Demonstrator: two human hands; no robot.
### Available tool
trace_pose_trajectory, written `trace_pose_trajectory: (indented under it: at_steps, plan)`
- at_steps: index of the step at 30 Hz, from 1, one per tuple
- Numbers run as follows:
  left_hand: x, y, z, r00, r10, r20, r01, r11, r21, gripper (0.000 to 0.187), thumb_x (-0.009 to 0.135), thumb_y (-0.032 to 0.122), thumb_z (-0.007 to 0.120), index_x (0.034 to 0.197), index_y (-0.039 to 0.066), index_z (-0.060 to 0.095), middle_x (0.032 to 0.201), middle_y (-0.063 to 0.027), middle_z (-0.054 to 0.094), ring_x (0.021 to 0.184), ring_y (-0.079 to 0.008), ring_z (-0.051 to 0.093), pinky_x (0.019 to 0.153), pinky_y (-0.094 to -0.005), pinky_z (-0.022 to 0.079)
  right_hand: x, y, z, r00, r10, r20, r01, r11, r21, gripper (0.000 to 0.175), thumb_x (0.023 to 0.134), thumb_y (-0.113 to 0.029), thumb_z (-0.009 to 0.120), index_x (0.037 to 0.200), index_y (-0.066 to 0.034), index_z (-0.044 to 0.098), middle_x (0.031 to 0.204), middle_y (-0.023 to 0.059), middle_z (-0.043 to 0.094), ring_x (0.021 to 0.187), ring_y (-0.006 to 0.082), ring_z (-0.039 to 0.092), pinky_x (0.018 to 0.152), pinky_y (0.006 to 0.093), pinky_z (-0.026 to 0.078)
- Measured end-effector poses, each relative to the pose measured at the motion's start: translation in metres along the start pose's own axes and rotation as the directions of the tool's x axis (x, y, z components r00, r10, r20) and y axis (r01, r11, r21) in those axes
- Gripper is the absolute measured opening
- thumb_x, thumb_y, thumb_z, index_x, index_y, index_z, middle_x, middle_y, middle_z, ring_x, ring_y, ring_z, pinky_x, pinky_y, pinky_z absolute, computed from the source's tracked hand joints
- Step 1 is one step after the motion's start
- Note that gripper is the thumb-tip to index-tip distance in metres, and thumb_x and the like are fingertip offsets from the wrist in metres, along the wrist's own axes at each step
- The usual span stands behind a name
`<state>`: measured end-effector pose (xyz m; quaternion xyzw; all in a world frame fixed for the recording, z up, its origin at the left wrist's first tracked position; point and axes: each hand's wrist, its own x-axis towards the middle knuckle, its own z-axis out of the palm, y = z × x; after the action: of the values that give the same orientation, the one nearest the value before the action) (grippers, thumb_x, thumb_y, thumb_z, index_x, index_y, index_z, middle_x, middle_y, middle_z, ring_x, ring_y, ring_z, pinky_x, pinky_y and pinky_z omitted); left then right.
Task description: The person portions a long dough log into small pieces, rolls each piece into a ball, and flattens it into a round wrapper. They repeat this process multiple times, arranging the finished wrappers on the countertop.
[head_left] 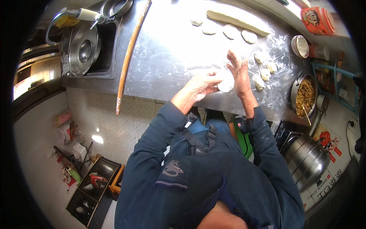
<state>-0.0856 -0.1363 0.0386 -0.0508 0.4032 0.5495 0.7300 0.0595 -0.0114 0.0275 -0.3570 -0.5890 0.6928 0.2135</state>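
Note:
Between my hands is a round piece of white dough (226, 82), held on edge above the front of the steel counter (160, 65). My left hand (204, 84) grips its left side with thumb and fingers. At its right stands my right hand (240, 75), fingers apart and pointing away from me, the palm facing the dough; whether it touches is unclear. Farther back lie several flattened dough rounds (249, 36) in a row before a long dough log (237, 22). Several small dough lumps (265, 75) sit on floured steel to the right of my right hand.
A long wooden rolling pin (130, 54) lies across the counter, its near end jutting past the front edge. Left of it is a sink (107, 64) with metal basins (83, 51). At right stand a pan of chopped filling (305, 94), a flour bowl (300, 46) and a steel steamer (307, 161).

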Motion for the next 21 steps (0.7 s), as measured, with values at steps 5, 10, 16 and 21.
trace_pose_trajectory:
  at_steps: [5, 10, 16, 21]
  plan:
    - [0.062, -0.013, 0.006, 0.952, 0.269, -0.148, -0.051, 0.614, 0.788, 0.057, 0.087, 0.018, 0.083, 0.134, -0.007, 0.063, 0.123, -0.0182, 0.073, 0.108, -0.0266, 0.072, 0.094, -0.0361, 0.057, 0.003, 0.026, -0.04, 0.975, 0.046, -0.218, -0.086, 0.981, -0.176, 0.073, 0.115, -0.055, 0.024, 0.155, 0.0, 0.049, 0.159, 0.0175, 0.051, 0.149, 0.0317, 0.046, 0.119, 0.0454, 0.039]
    - [0.051, -0.007, -0.005, 0.861, 0.499, -0.096, -0.009, 0.205, 0.979, 0.052, 0.098, 0.032, 0.07, 0.136, -0.003, 0.065, 0.124, -0.0248, 0.073, 0.115, -0.0326, 0.072, 0.1, -0.0417, 0.055, 0.01, 0.016, -0.038, 0.991, 0.038, -0.131, -0.108, 0.809, -0.578, 0.062, 0.113, -0.05, 0.037, 0.149, -0.0035, 0.058, 0.148, 0.0223, 0.059, 0.141, 0.0397, 0.052, 0.114, 0.0493, 0.042]
    - [-0.016, 0.012, -0.039, 0.7, 0.679, -0.22, -0.016, 0.323, 0.946, 0.051, 0.103, 0.033, 0.065, 0.139, -0.004, 0.063, 0.126, -0.0248, 0.073, 0.116, -0.0313, 0.072, 0.1, -0.0403, 0.055, 0.026, 0.015, 0.02, 0.93, 0.036, 0.365, 0.352, 0.2, -0.914, 0.066, 0.104, -0.055, 0.052, 0.157, -0.0155, 0.05, 0.157, 0.023, 0.048, 0.15, 0.0409, 0.039, 0.123, 0.0568, 0.029]
    - [-0.038, -0.003, -0.061, 0.731, 0.622, -0.28, -0.111, 0.513, 0.851, 0.047, 0.104, 0.027, 0.067, 0.139, -0.004, 0.063, 0.122, -0.0149, 0.073, 0.108, -0.0192, 0.069, 0.094, -0.0321, 0.055, 0.039, 0.042, 0.035, 0.901, -0.042, 0.431, 0.432, 0.151, -0.889, 0.076, 0.099, -0.063, 0.055, 0.159, -0.0168, 0.047, 0.165, 0.0222, 0.039, 0.158, 0.0423, 0.028, 0.13, 0.0586, 0.018]
